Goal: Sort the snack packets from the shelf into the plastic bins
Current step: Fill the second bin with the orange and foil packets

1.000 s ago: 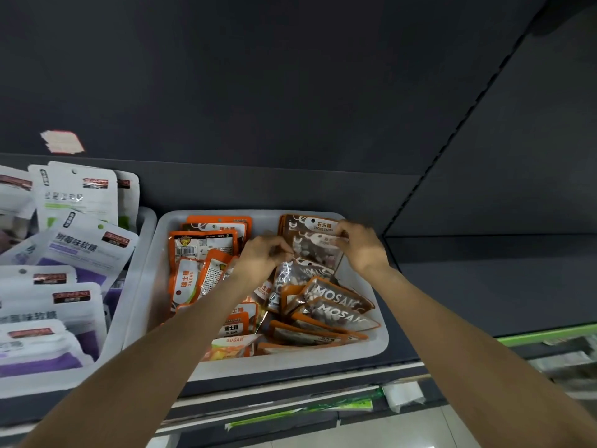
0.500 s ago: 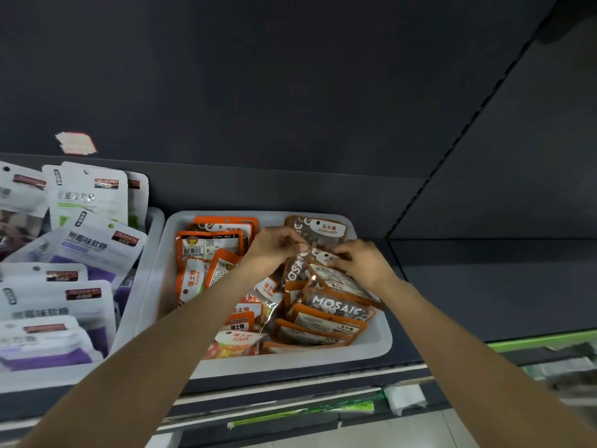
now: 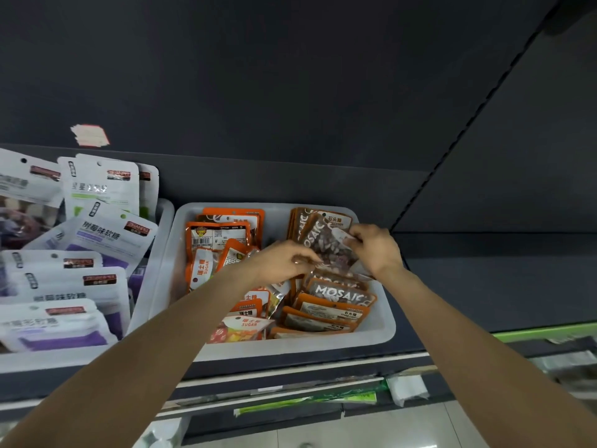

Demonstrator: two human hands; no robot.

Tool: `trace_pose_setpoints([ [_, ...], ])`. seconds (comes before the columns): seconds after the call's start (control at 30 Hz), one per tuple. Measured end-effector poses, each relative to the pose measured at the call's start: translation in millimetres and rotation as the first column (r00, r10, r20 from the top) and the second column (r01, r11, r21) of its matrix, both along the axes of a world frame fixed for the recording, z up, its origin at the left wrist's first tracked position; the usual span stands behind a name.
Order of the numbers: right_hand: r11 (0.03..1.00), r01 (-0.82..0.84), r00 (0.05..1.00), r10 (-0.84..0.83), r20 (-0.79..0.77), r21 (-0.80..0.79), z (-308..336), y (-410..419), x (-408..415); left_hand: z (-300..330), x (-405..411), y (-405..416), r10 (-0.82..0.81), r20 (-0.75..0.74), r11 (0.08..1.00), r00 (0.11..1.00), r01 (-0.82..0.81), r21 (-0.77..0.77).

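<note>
Item: brown MOSAIC packet [image 3: 326, 245], tilted above the far right of the white bin [image 3: 384, 331]. Right hand [image 3: 376, 248] pinches its top right corner; left hand [image 3: 284, 261] pinches its lower left edge, seemingly to stand it with the brown stack [image 3: 298, 221] behind. Orange sugar packets [image 3: 219, 244] keep left. Neighbouring bin [image 3: 163, 218], left: white packets [image 3: 100, 185].

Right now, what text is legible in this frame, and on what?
"MOSAIC": brown packet gripped by left hand and right hand.
"MOSAIC": flat brown packet in the bin.
"SUGAR": orange packet.
"SUGAR": front packet.
White pouches: Chinese print, too blurred.
Barcode digits: too small.
</note>
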State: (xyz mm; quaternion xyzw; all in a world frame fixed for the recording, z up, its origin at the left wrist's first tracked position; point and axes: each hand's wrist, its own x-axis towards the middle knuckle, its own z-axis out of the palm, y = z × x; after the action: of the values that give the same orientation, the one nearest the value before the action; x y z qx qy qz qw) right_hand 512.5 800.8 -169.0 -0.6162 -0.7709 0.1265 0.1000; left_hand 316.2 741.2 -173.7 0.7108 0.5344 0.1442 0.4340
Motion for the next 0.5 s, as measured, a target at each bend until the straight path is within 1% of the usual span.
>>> trace_pose_setpoints([
  [0.1,1.000,-0.016,0.988,0.016,-0.151,0.002,9.2,-4.5,8.6,-3.6,-5.1,2.7,0.028,-0.035,0.999,0.999,-0.029,-0.039],
  [0.17,0.994,-0.077,0.974,0.059,-0.220,-0.077,15.9,-10.9,13.3,-7.5,-8.1,6.8,0.078,-0.068,0.996,0.995,-0.080,-0.028],
  [0.23,0.978,-0.137,0.960,0.093,-0.263,-0.155,17.8,-15.8,16.9,-11.2,-9.2,9.7,0.102,-0.101,0.994,0.990,-0.106,-0.034],
  [0.3,0.968,-0.156,0.955,0.097,-0.282,-0.196,16.1,-17.4,21.4,-11.7,-7.8,10.8,0.098,-0.130,0.992,0.987,-0.107,-0.061],
  [0.33,0.965,-0.157,0.953,0.092,-0.289,-0.211,16.5,-17.9,23.2,-10.0,-6.4,10.5,0.105,-0.120,0.992,0.987,-0.113,-0.063],
  [0.4,0.962,-0.157,0.954,0.089,-0.287,-0.225,18.9,-18.2,26.0,-4.8,-5.5,9.1,0.173,-0.028,0.985,0.985,-0.173,-0.007],
  [0.47,0.957,-0.159,0.959,0.092,-0.267,-0.242,22.3,-18.4,26.7,0.6,-7.3,6.4,0.290,0.127,0.952,0.948,-0.299,0.057],
  [0.5,0.954,-0.155,0.958,0.083,-0.274,-0.255,23.1,-18.5,25.6,2.3,-8.5,5.0,0.308,0.187,0.942,0.933,-0.327,0.078],
])
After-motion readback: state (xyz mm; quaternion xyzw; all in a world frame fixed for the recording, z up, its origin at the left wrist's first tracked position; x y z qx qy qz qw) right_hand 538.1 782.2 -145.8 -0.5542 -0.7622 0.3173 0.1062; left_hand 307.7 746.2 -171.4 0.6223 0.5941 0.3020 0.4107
